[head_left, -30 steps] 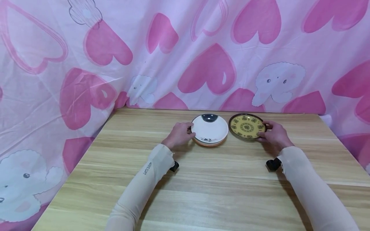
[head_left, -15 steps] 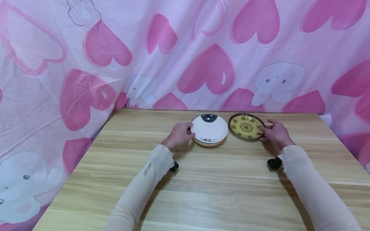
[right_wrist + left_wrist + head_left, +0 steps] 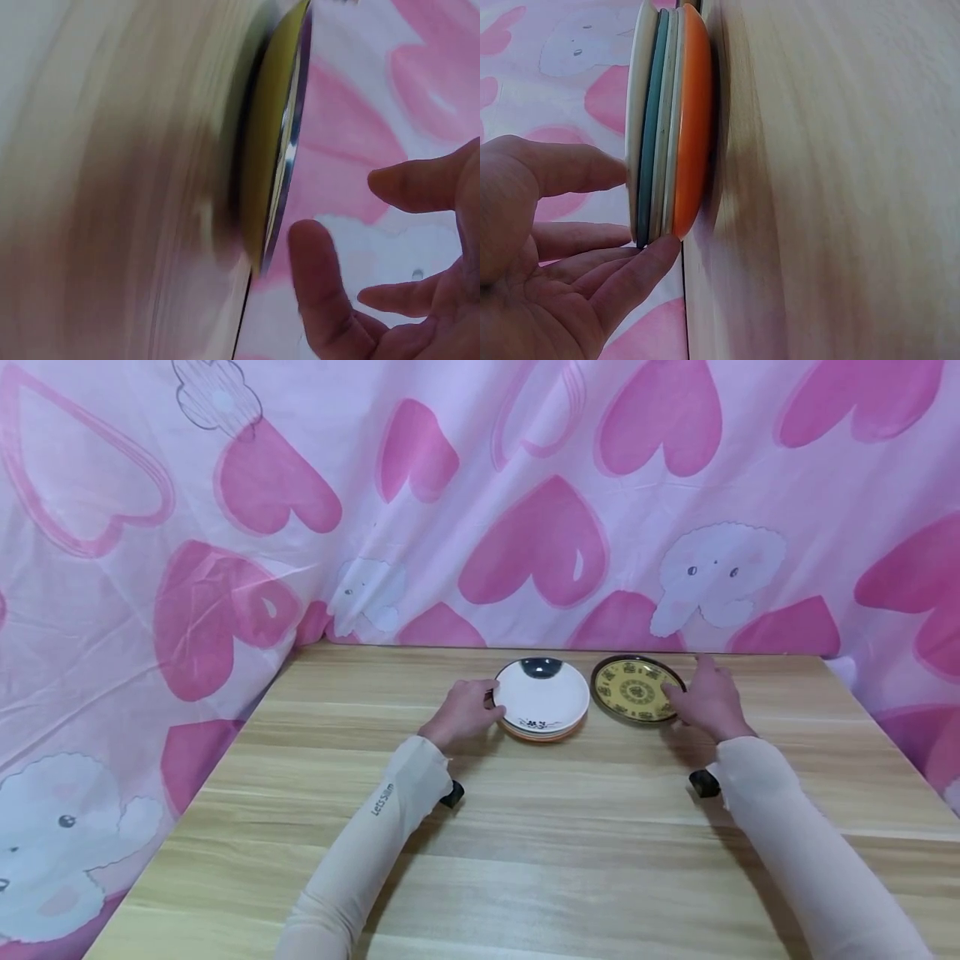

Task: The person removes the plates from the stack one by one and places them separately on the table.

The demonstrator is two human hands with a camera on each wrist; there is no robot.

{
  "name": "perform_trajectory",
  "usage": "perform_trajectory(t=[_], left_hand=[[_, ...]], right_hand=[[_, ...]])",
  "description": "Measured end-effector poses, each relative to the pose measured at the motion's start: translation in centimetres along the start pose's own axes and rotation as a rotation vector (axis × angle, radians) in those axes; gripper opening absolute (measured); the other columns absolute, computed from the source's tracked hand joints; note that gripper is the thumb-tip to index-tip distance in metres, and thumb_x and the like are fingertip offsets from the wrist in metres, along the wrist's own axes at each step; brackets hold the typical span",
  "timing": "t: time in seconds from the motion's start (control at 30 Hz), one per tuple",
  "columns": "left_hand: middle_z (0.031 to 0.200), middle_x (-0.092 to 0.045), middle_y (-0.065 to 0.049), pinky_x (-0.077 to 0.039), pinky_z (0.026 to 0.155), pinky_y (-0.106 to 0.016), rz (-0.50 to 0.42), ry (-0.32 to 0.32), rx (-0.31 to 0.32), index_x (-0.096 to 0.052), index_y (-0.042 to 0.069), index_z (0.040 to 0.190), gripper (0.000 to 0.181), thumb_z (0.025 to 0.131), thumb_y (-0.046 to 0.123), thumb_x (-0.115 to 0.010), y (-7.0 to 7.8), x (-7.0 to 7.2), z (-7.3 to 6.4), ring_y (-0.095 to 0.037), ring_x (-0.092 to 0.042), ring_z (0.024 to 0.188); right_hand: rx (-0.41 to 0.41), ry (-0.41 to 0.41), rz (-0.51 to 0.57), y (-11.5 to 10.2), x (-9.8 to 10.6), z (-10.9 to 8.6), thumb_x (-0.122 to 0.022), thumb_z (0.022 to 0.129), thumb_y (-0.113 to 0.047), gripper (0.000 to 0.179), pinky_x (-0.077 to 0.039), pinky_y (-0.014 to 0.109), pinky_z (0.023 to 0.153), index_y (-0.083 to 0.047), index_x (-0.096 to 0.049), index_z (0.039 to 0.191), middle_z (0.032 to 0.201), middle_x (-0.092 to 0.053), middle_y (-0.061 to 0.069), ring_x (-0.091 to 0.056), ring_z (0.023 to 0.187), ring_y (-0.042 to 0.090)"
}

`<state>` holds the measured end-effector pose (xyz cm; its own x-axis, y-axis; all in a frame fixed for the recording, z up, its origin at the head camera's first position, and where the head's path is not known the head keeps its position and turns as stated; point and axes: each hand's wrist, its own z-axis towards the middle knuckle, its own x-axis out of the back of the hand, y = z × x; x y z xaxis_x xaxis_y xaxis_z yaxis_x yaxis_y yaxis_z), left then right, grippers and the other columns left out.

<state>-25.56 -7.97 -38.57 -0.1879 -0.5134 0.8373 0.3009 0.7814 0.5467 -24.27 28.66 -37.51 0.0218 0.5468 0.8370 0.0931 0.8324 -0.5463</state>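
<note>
A stack of plates sits near the back of the table, topped by a white one with a black patch and a flower drawing. From the side, in the left wrist view, teal and cream edges show above an orange bottom plate. My left hand pinches the stack's left edge, one fingertip on the top rim and another at the orange plate. Right of the stack lies a yellow patterned plate with a dark rim. Beside it my right hand has spread fingers, apart from the rim and holding nothing.
The wood-grain table extends in front of both plate groups. A pink heart-print curtain hangs behind and along the left side. A small black object is at the right cuff.
My right hand lets go of the yellow plate's right rim and its fingers spread. The yellow plate stays in place. My left hand keeps its hold on the stack.
</note>
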Motion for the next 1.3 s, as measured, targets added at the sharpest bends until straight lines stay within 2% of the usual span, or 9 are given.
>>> perform_trajectory(t=[0.07, 0.17, 0.3, 0.43, 0.57, 0.77, 0.97, 1.13, 1.3], left_hand=[[0.081, -0.058, -0.005, -0.042, 0.067, -0.024, 0.011, 0.003, -0.004, -0.057, 0.006, 0.087, 0.016, 0.095, 0.019, -0.065, 0.0, 0.0, 0.0, -0.016, -0.052, 0.076], [0.086, -0.063, -0.005, -0.045, 0.072, -0.024, 0.017, 0.008, -0.001, -0.064, 0.005, 0.100, 0.016, 0.094, 0.020, -0.065, -0.1, -0.1, 0.1, -0.015, -0.054, 0.080], [0.092, -0.067, -0.004, -0.048, 0.078, -0.026, 0.004, 0.008, 0.013, -0.067, 0.007, 0.114, 0.024, 0.095, 0.021, -0.065, -0.2, -0.1, 0.1, -0.015, -0.056, 0.086], [0.091, -0.066, -0.005, -0.048, 0.077, -0.027, -0.005, 0.014, 0.007, -0.067, 0.007, 0.112, 0.022, 0.095, 0.020, -0.065, -0.2, 0.0, 0.1, -0.016, -0.056, 0.085], [0.093, -0.067, -0.005, -0.048, 0.078, -0.027, -0.018, 0.016, -0.002, -0.068, 0.006, 0.115, 0.024, 0.094, 0.020, -0.067, -0.2, -0.1, 0.1, -0.016, -0.056, 0.086], [0.098, -0.069, -0.005, -0.050, 0.083, -0.029, -0.017, 0.001, 0.006, -0.067, 0.007, 0.117, 0.026, 0.094, 0.020, -0.067, -0.3, -0.4, -0.1, -0.017, -0.057, 0.090], [0.114, -0.072, -0.007, -0.054, 0.096, -0.034, -0.050, 0.034, 0.008, -0.065, 0.007, 0.126, 0.034, 0.094, 0.019, -0.067, -0.5, -0.4, -0.1, -0.017, -0.062, 0.101], [0.098, -0.070, -0.004, -0.053, 0.086, -0.031, -0.027, 0.058, -0.005, -0.069, 0.008, 0.113, 0.022, 0.094, 0.018, -0.065, -0.6, -0.4, -0.1, -0.016, -0.059, 0.090], [0.079, -0.055, -0.002, -0.044, 0.072, -0.026, -0.029, 0.061, -0.012, -0.063, 0.008, 0.096, 0.010, 0.096, 0.016, -0.059, -0.5, -0.4, -0.1, -0.015, -0.052, 0.078]], right_hand=[[0.044, -0.001, 0.028, -0.7, -0.3, -0.1, -0.056, 0.099, -0.030, 0.076, -0.051, 0.058, 0.090, 0.012, -0.021, 0.152, 0.124, -0.052, 0.041, -0.065, 0.096, 0.045], [0.088, -0.028, 0.096, -1.9, -1.1, -0.3, -0.057, 0.100, -0.025, 0.062, -0.056, 0.037, 0.069, 0.010, -0.035, 0.146, 0.112, -0.059, 0.030, -0.069, 0.067, 0.024], [0.126, -0.059, 0.177, -3.9, -2.0, -0.7, -0.058, 0.098, -0.018, 0.049, -0.054, 0.025, 0.059, 0.006, -0.047, 0.139, 0.116, -0.060, 0.027, -0.070, 0.067, 0.020], [0.202, -0.047, 0.163, -5.4, -3.1, -0.7, -0.060, 0.096, -0.014, 0.036, -0.050, 0.024, 0.061, 0.003, -0.058, 0.128, 0.108, -0.067, 0.023, -0.069, 0.064, 0.017], [0.262, -0.064, 0.163, -6.5, -4.2, -0.6, -0.060, 0.095, -0.012, 0.030, -0.050, 0.026, 0.062, 0.003, -0.061, 0.120, 0.102, -0.070, 0.021, -0.068, 0.061, 0.014], [0.215, -0.120, 0.185, -7.1, -5.9, -0.5, -0.061, 0.094, -0.011, 0.031, -0.052, 0.024, 0.058, 0.003, -0.061, 0.122, 0.098, -0.070, 0.018, -0.070, 0.063, 0.014], [0.182, -0.124, 0.163, -7.3, -6.4, -0.2, -0.063, 0.094, -0.013, 0.036, -0.050, 0.024, 0.059, 0.000, -0.059, 0.127, 0.095, -0.071, 0.014, -0.069, 0.065, 0.017], [0.163, -0.141, 0.185, -7.4, -6.7, -0.2, -0.063, 0.093, -0.013, 0.039, -0.051, 0.024, 0.058, 0.001, -0.058, 0.129, 0.095, -0.071, 0.014, -0.072, 0.068, 0.023], [0.178, -0.124, 0.180, -7.4, -6.8, -0.2, -0.063, 0.092, -0.011, 0.037, -0.050, 0.023, 0.062, 0.003, -0.058, 0.126, 0.089, -0.071, 0.013, -0.067, 0.065, 0.016]])
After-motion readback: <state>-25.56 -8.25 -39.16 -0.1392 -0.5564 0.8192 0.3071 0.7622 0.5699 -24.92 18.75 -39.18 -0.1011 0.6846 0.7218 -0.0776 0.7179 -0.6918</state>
